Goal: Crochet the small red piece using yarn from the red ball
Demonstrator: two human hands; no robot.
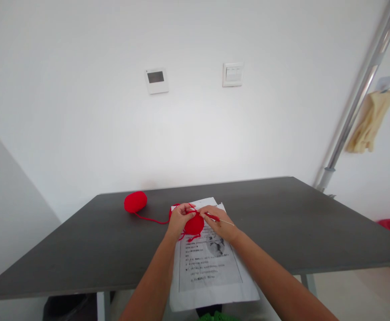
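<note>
My left hand (pixel 180 218) pinches the upper edge of a round red crochet piece (pixel 194 225), with a strand of yarn running over its fingers. In my right hand (pixel 219 223) is a crochet hook (pixel 212 217) with a red grip and a thin pale shaft pointing back to the right. The fingertips of both hands nearly meet at the top of the piece; the hook's working tip is too small to make out. Red yarn trails left to a yarn ball (pixel 135 202) on the table. Loose yarn ends hang below the piece.
Printed paper sheets (pixel 211 285) lie under my hands and stick out over the front edge of the dark table (pixel 265 209). A white wall with a panel (pixel 156 81) and a switch (pixel 233 75) stands behind. Gloves (pixel 371 122) hang by a metal pole (pixel 358 104) at right.
</note>
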